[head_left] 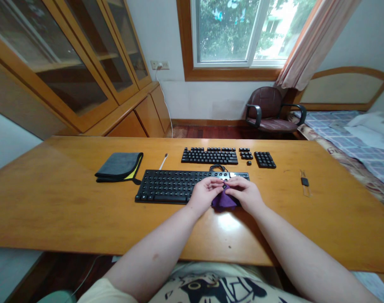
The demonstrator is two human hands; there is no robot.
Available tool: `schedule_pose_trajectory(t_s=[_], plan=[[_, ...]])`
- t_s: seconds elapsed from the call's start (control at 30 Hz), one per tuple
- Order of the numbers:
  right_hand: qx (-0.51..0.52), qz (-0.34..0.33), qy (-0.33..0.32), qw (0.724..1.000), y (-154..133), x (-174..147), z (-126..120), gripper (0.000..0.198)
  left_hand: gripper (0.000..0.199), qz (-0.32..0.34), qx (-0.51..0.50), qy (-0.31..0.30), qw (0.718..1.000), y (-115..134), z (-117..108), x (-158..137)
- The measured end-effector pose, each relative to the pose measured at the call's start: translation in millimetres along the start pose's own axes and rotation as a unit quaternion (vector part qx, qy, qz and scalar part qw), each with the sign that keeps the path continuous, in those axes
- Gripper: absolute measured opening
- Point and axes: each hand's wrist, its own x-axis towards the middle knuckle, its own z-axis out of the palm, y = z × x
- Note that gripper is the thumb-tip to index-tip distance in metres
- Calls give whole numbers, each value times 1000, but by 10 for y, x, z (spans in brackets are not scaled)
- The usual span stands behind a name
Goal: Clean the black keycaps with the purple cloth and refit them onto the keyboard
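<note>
My left hand [206,192] and my right hand [245,192] meet over the right part of a black keyboard base [166,185] whose keycaps are off. Between them they pinch a purple cloth [224,199], which hangs down toward me. A small black piece that looks like a keycap [224,186] shows at the fingertips, partly wrapped in the cloth. Both hands are closed, thumbs against fingers. Behind the base, loose black keycaps [210,156] lie in keyboard order, with a number-pad group [265,160] at their right.
A folded grey cloth [118,165] with a yellow inner side lies left of the base. Near it is a small white-handled brush [163,161]. A wire keycap puller [305,182] rests on the wooden table [68,210] at the right. A chair [269,110] stands beyond.
</note>
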Motion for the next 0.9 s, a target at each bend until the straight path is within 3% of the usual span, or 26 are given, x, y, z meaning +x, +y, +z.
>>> schedule_pose_trajectory(t_s=[0.5, 0.9], plan=[[-47, -5, 1, 999, -24, 22, -30, 5, 21, -8, 16, 21, 1000, 11, 21, -4], [-74, 3, 7, 997, -20, 15, -30, 7, 31, -30, 40, -3, 999, 79, 34, -19]])
